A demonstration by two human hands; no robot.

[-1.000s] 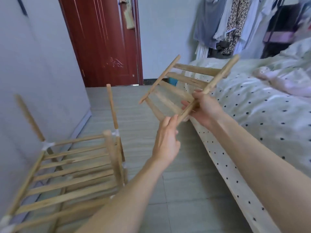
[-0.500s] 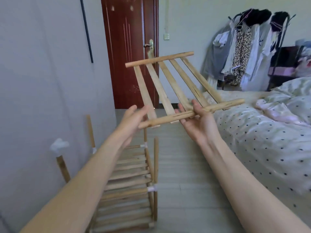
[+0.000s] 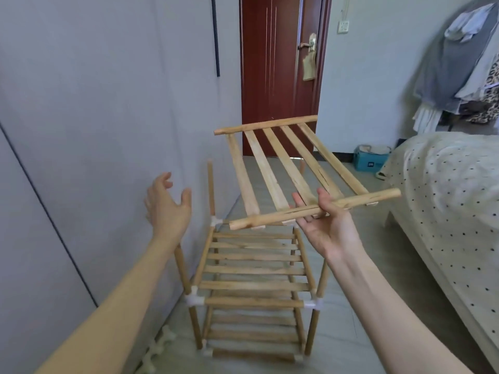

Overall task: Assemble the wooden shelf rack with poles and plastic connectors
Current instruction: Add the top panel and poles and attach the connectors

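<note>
With my right hand (image 3: 328, 228) gripping the near rail of the slatted shelf panel (image 3: 291, 168) above the half-built rack (image 3: 253, 282) at six o'clock, left hand (image 3: 167, 209) open at nine, I should steady both ends, lowering level onto the upright poles (image 3: 211, 188).

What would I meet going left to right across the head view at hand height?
Left hand, open and holding nothing → upright pole of the rack → loose slatted shelf → right hand gripping its near rail → dotted bed.
</note>
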